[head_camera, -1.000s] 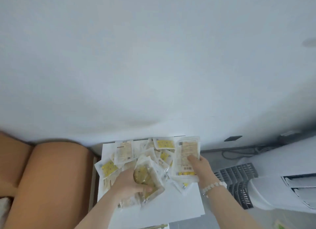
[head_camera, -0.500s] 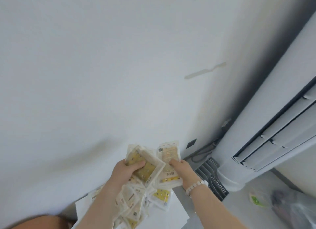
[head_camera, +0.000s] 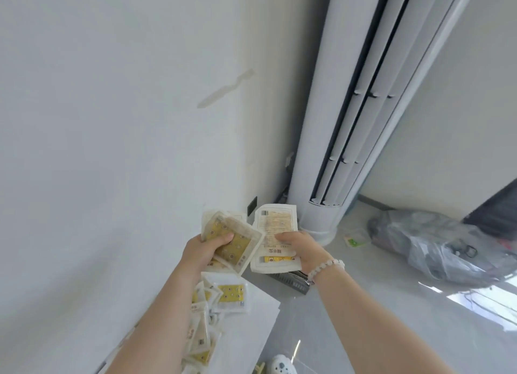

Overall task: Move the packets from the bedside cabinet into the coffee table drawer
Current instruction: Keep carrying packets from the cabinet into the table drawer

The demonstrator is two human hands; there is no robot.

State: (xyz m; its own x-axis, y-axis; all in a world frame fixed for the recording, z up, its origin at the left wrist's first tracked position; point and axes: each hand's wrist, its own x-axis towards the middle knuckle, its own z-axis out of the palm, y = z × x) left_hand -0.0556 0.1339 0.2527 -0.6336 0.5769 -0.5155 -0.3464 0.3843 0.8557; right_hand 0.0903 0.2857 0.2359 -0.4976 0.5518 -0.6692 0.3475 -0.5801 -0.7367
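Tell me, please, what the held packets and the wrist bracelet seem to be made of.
The packets look like thin plastic film, whitish and partly see-through: they bend and crease in the grip. The bracelet looks like smooth pale beads, stone or glass; I cannot tell which.

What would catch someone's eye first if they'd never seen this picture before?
The two hands in the middle: the left hand grips a bunch of yellow packets, and the right hand holds one printed packet beside it. Behind them a tall white air conditioner stands in the corner. On the white cabinet at the lower left lie more packets.
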